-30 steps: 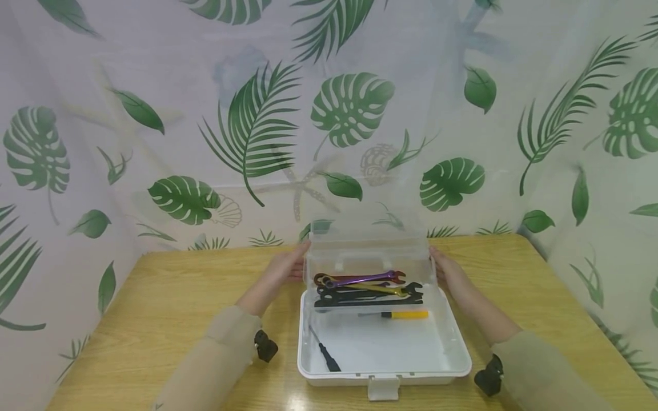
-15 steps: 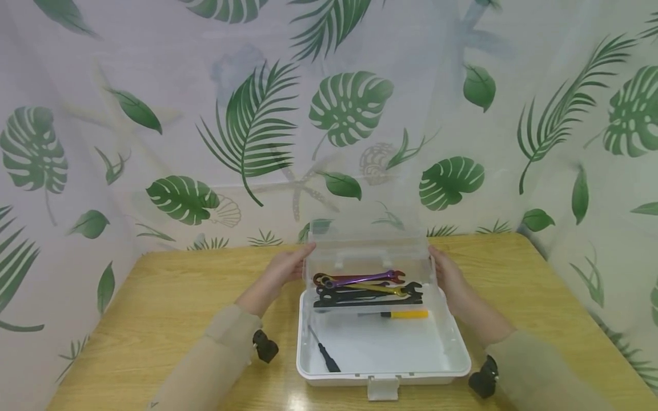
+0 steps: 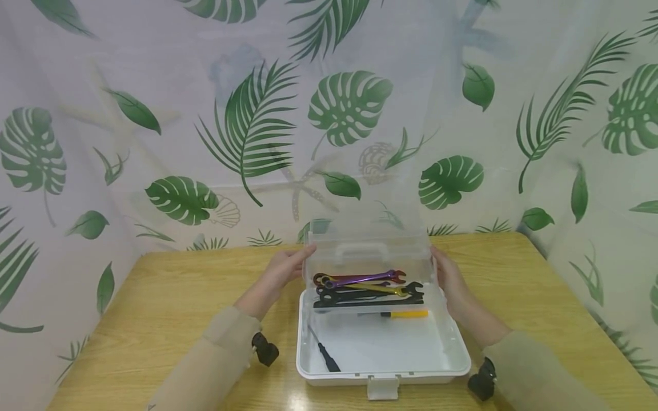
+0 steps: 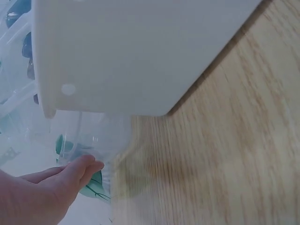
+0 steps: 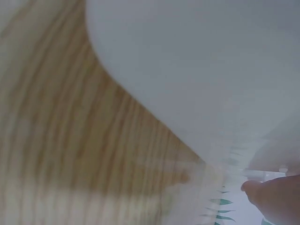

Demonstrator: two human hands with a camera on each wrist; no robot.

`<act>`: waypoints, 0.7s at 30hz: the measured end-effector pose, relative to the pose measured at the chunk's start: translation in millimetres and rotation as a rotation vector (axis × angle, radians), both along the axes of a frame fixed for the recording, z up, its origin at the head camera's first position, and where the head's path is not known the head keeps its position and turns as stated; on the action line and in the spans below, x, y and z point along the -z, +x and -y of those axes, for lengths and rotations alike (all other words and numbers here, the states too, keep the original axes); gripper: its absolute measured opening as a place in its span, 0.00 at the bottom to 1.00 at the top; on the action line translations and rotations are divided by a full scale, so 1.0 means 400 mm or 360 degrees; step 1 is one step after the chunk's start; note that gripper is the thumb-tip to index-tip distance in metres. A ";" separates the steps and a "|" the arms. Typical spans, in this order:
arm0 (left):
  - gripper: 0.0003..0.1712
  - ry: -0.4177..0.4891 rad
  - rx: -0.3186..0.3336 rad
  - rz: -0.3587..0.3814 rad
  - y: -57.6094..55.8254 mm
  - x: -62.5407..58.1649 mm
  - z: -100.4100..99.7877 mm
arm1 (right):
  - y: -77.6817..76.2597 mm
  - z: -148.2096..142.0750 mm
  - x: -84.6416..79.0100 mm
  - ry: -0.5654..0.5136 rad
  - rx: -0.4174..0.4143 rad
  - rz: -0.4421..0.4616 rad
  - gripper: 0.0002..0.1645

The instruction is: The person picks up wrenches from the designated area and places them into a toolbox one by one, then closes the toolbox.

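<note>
A white toolbox (image 3: 306,365) stands with its clear lid (image 3: 370,228) raised at the back. My left hand (image 3: 277,274) holds the lid's left side, thumb over its edge; the left wrist view shows the fingertips (image 4: 86,166) against the clear plastic. On the opposite side, my right hand (image 3: 452,282) grips the lid's edge, its fingers partly hidden behind it. An arched handle (image 3: 361,248) shows through the lid. A clear tray (image 3: 375,310) carries several wrenches (image 3: 362,278), purple, red, gold and black. Below lie a black screwdriver (image 3: 328,359) and a yellow-handled tool (image 3: 408,314).
The box rests on a wooden table (image 3: 169,308), its front latch (image 3: 382,388) hanging down. A leaf-patterned curtain (image 3: 247,114) rises right behind the lid and along both sides. A small black camera (image 3: 264,349) sits on each wrist.
My left hand has shifted slightly right onto the lid's edge, and my right forearm has drawn a little inward. The lid's handle now appears as a raised arch. The tools have not moved.
</note>
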State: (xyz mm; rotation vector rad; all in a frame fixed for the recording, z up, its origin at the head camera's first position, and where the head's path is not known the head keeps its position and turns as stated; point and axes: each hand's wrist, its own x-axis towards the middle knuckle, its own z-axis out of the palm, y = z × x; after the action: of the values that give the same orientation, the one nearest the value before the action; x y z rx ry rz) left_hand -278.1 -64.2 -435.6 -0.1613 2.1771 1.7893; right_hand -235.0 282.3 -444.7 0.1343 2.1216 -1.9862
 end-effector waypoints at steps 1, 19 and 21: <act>0.41 0.0005 0.0008 -0.0007 0.001 -0.001 0.001 | 0.001 0.000 0.000 -0.0015 0.0012 0.0000 0.44; 0.41 -0.0036 0.0235 -0.0214 0.038 -0.027 0.028 | 0.011 -0.015 0.000 -0.0406 -0.0034 -0.0290 0.18; 0.41 -0.0034 0.0245 -0.0234 0.040 -0.031 0.031 | 0.010 -0.014 -0.004 -0.0416 -0.0016 -0.0338 0.19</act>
State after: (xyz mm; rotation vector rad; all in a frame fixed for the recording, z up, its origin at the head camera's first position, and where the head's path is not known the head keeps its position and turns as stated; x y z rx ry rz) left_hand -262.3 -76.4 -423.1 0.1338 2.2407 1.7420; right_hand -230.9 288.0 -443.3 -0.1379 1.9474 -2.3401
